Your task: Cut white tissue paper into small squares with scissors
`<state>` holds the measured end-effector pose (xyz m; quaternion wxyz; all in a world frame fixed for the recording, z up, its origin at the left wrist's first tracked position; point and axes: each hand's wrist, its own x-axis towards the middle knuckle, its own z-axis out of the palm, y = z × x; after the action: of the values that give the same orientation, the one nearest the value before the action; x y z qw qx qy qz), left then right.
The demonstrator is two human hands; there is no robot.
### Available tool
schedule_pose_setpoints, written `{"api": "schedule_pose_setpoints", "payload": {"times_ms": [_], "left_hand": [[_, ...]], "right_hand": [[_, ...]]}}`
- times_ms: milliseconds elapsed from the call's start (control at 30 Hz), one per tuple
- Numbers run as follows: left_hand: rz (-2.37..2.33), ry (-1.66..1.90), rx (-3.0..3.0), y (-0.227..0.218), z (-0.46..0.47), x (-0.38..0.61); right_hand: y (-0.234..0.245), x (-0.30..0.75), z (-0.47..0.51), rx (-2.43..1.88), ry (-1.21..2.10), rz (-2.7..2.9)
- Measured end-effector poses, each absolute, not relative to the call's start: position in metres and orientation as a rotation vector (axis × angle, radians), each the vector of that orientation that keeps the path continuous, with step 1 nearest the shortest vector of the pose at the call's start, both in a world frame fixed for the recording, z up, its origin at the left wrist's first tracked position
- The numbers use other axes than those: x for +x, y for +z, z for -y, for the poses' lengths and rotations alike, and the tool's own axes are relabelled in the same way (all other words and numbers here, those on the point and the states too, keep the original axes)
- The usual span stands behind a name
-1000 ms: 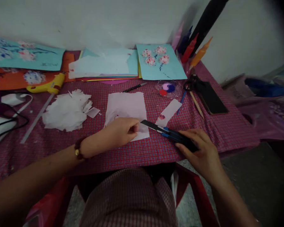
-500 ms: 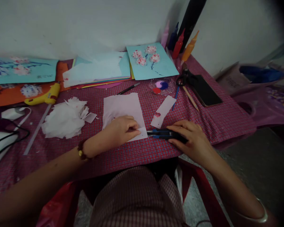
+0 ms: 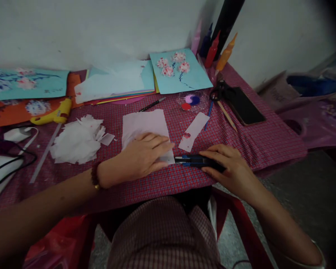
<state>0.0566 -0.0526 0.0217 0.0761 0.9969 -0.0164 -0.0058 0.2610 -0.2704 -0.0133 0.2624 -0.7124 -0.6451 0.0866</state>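
While the left hand [image 3: 137, 157] lies palm down on the pale, roughly rectangular sheet of thin paper [image 3: 145, 121], with its fingers extended and pinching nothing visible, the right hand [image 3: 232, 170] is closed around the handle of a long black-and-blue plastic cutter knife [image 3: 194, 160]. Both the sheet and the cutter knife are on the red checked tablecloth [image 3: 156, 183], near its front edge. To do this step well, I think the left fingers should press the sheet flat but lie away from the line of the blade, and the knife should move low and level, so that such thin paper does not wrinkle or tear. The knife's long axis runs from side to side, almost parallel with the front edge; its blade end points left, toward the left thumb, at the sheet's near right corner. Whether the blade goes under the paper, I cannot tell.
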Motion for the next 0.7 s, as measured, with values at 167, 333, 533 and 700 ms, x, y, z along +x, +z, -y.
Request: {"api": "schedule_pose_setpoints", "payload": {"times_ms": [167, 333, 533, 700], "left_hand": [[0.314, -0.098, 2.953, 0.011, 0.040, 0.048], [0.288, -0.115, 2.970, -0.002, 0.030, 0.045], [0.234, -0.079, 2.914, -0.008, 0.031, 0.043], [0.220, -0.072, 2.892, -0.007, 0.031, 0.043]], "right_hand": [[-0.011, 0.261, 0.271, -1.934, 0.237, 1.751], [-0.010, 0.256, 0.274, -1.962, 0.241, 1.733], [-0.016, 0.241, 0.291, -2.028, 0.208, 1.651], [-0.015, 0.236, 0.307, -2.068, 0.193, 1.631]]}}
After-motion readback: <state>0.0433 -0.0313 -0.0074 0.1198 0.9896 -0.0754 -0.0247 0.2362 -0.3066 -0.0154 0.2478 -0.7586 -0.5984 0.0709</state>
